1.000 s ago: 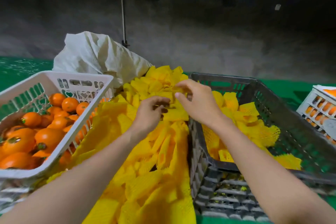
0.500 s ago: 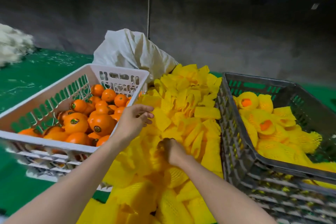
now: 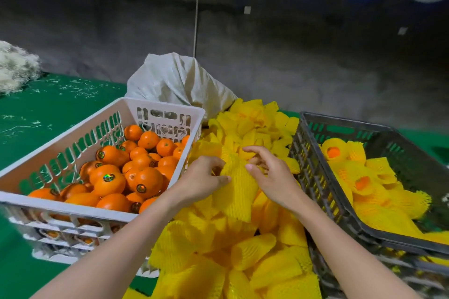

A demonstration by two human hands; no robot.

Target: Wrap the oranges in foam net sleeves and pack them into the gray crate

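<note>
Both hands hold one yellow foam net sleeve (image 3: 237,189) above a pile of yellow sleeves (image 3: 233,257) in the middle. My left hand (image 3: 204,179) grips its left top edge. My right hand (image 3: 269,175) pinches its right top edge, the other fingers spread. Bare oranges (image 3: 126,172) fill the white crate (image 3: 80,138) on the left. The gray crate (image 3: 345,221) on the right holds several oranges wrapped in yellow sleeves (image 3: 371,192).
A white sack (image 3: 179,80) lies behind the sleeve pile. A heap of white shredded fibre (image 3: 17,68) sits at the far left on the green table (image 3: 48,104). A dark wall rises behind the table.
My right hand rose out of the pile with a sleeve. My left hand moved right from the white crate's edge and took the sleeve's other side. The view shifted slightly.
</note>
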